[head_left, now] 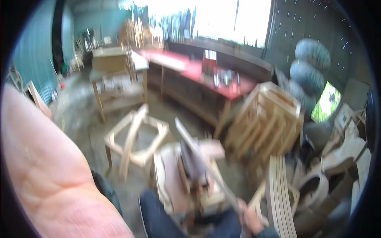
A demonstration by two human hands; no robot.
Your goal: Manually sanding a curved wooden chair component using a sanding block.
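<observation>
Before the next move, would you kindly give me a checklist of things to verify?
1. Right hand closed on the long strip at its near end: ok.
2. Left hand empty: cannot tell; just skin close to the camera shows.
3. Long strip clear of the grey object: cannot tell; they overlap in view.
4. Wooden frame uncrossed: not ok; a curved piece crosses it in view.
5. Sharp view: not ok; blurred.

Ahead of you, bright daylight comes through a wide window (250, 20) above a long red-topped bench (242, 88). On your left stands a teal ribbed wall (33, 45); on your right, a dark wall (286, 27). A wooden table (141, 63) stands beyond you on the grey-brown floor (79, 115).
</observation>
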